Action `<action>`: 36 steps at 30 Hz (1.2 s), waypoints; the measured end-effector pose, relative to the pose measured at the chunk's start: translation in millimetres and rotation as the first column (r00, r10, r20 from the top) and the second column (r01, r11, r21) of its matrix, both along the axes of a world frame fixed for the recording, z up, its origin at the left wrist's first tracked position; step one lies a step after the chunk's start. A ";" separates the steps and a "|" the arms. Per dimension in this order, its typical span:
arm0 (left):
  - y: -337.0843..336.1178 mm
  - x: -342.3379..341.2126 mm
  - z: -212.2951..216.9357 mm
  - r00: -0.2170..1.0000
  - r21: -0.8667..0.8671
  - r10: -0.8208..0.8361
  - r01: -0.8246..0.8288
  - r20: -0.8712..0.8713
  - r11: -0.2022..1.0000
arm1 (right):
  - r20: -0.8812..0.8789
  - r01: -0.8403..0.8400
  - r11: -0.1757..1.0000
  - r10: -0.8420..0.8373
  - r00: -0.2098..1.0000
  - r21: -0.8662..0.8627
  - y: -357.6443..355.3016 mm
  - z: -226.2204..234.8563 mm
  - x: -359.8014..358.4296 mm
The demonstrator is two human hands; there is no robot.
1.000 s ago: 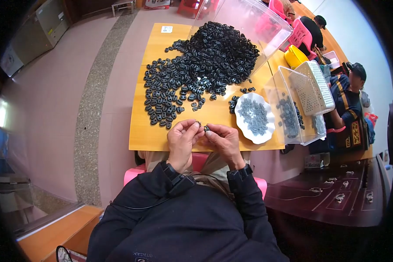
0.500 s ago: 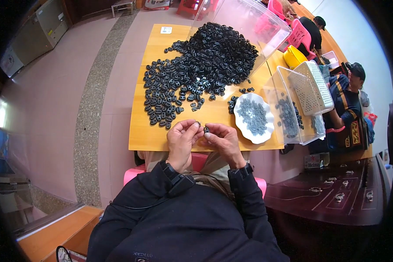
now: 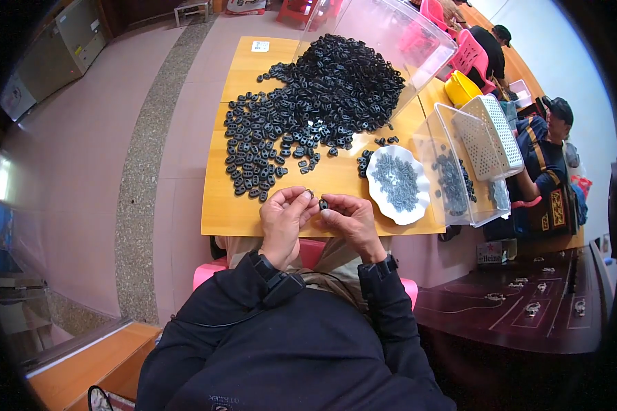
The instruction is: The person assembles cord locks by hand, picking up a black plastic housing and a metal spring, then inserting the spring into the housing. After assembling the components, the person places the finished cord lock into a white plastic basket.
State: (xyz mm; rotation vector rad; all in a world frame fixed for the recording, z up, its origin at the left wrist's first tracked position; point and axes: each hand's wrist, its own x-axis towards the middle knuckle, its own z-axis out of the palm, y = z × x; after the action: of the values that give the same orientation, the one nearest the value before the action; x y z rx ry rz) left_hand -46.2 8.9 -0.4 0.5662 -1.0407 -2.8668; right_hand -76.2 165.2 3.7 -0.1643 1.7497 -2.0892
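Observation:
My two hands meet over the near edge of the wooden table, fingertips close together. Between the thumb and fingers of my right hand (image 3: 352,220) is pinched a small black oval piece with holes (image 3: 323,204). My left hand (image 3: 281,215) is also closed in a pinch, thumb against forefinger; what it grips is too small to make out. Beyond my hands spreads a large heap of similar black two-hole pieces (image 3: 322,89). To the right of my right hand lies a white wavy-rimmed plate (image 3: 399,218) holding many small greyish translucent parts (image 3: 395,179).
The table (image 3: 234,220) carries a large clear bin (image 3: 428,51) tipped on its side behind the heap. Right of the plate stand a clear box (image 3: 428,147) with parts inside and a white perforated basket (image 3: 490,137). A yellow bowl (image 3: 463,89) and a seated person (image 3: 545,147) are farther right.
Both hands stay almost in place, still pinching. The black piece in my right fingers is turned slightly, showing more of its face.

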 end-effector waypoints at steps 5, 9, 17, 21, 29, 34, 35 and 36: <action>-0.8 -0.5 -0.3 1.000 0.014 -0.015 0.015 0.002 1.000 | 0.002 -0.016 1.000 0.016 1.000 -0.015 1.0 -0.3 -1.0; -1.2 -0.3 0.6 0.999 0.021 -0.034 0.034 -0.004 0.999 | -0.016 -0.012 1.000 0.011 1.000 -0.018 3.2 -3.5 -1.8; -2.5 -0.8 0.3 0.999 0.017 -0.047 0.047 -0.001 0.999 | -0.093 -0.039 0.999 0.042 0.995 0.036 2.1 -3.6 0.0; -3.6 -0.9 2.0 0.998 0.022 -0.059 0.059 -0.003 0.998 | -0.128 -0.029 0.998 0.037 0.991 0.061 1.8 -7.7 2.5; -3.0 -1.3 2.1 0.998 0.039 -0.060 0.060 0.003 0.997 | -0.348 0.038 0.975 0.042 0.936 0.220 2.5 -12.4 2.8; -2.5 -1.3 2.6 0.997 0.044 -0.075 0.075 0.002 0.996 | -0.364 0.037 0.968 0.058 0.930 0.248 3.2 -12.4 1.3; -2.3 -1.3 1.7 0.997 0.041 -0.077 0.077 -0.001 0.996 | -0.319 0.030 0.959 0.065 0.946 0.282 3.2 -11.1 1.7; -2.2 -1.4 1.3 0.997 0.038 -0.078 0.078 -0.005 0.996 | -0.320 0.030 0.959 0.064 0.945 0.282 1.7 -9.8 2.5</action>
State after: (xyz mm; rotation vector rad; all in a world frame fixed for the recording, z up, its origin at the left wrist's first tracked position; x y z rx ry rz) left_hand -47.5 6.7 0.9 0.5344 -1.0327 -2.9602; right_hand -73.7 166.9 -6.1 -0.4621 2.2111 -1.8497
